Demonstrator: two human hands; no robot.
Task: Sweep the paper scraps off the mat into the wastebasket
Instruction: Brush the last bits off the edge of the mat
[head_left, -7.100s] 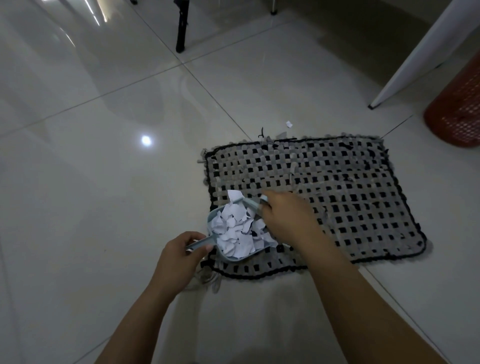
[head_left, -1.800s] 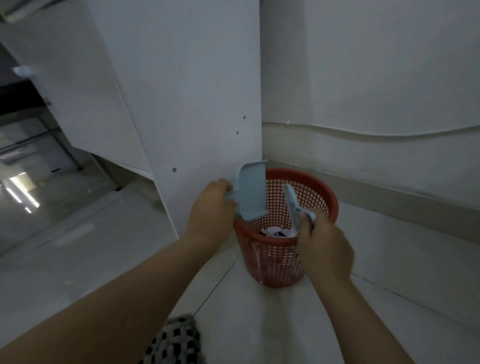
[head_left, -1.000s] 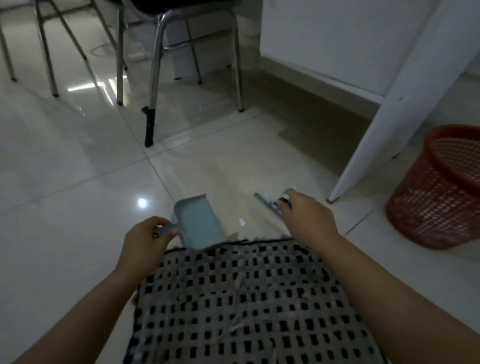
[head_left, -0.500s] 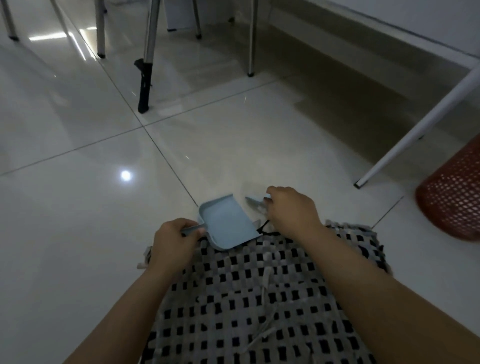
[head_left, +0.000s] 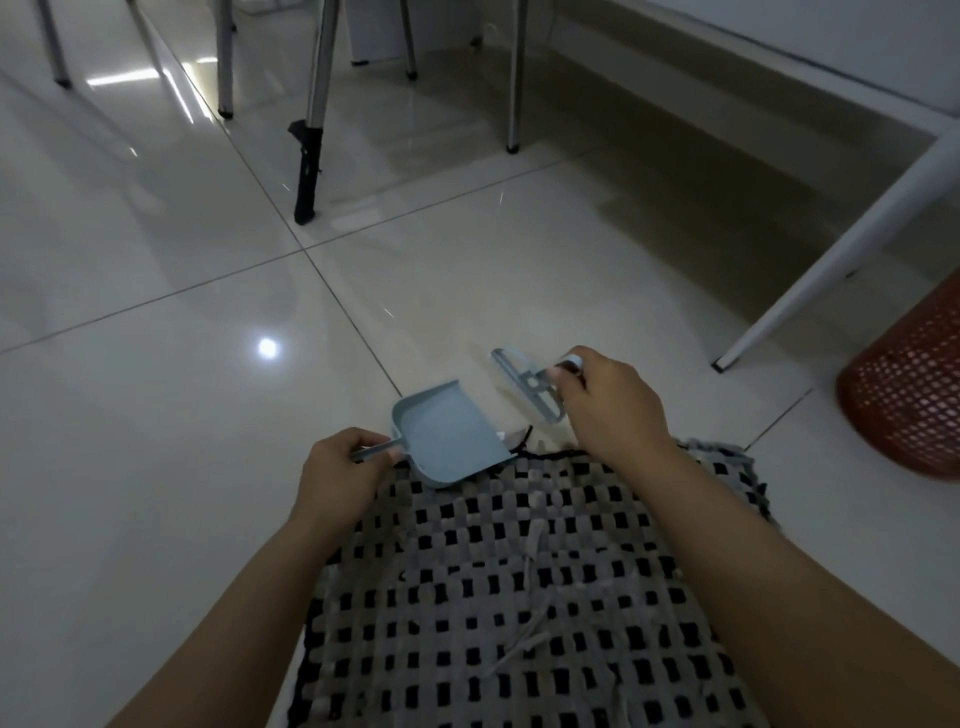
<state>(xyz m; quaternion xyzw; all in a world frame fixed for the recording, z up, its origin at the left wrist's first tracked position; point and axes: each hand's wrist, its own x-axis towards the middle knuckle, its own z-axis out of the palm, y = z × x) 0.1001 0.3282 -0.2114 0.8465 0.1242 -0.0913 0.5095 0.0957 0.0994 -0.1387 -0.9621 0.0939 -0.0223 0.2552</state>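
Open floor (head_left: 156, 467) is left to the left of the mat (head_left: 519, 597) and beyond its far edge. The way to the wastebasket (head_left: 904, 405) at right is narrowed by a slanted white leg (head_left: 831, 260). Farther off, passage is blocked by chair legs (head_left: 311, 130)

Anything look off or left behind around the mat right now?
One small white paper scrap lies on the tile just beyond the woven black-and-grey mat, beside the pale blue dustpan. Loose grey strips trail across the mat.
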